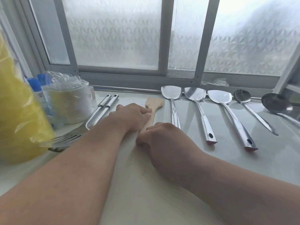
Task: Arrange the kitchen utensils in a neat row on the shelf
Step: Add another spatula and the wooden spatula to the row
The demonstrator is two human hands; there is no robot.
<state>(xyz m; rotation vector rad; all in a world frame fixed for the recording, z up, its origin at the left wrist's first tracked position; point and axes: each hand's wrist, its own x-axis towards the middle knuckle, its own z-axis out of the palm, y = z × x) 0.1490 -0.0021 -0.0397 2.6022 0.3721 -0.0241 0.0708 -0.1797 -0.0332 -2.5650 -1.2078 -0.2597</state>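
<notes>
Head view shows the wooden spatula [152, 111] at frame centre, left of the steel row, both hands [134, 116] [160, 138] pressing its handle; it looks light, stiff, unslippery, best gripped mid-handle.

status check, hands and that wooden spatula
Left hand and right hand both on wooden spatula, flat beside steel spatulas. Nothing blocking.

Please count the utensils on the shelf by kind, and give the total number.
Steel spatulas, heads toward the window: 3
Steel ladles or spoons: 2
Wooden spatula, under both hands: 1
Slotted steel turners, heads toward the camera: 2
Total: 8
</notes>
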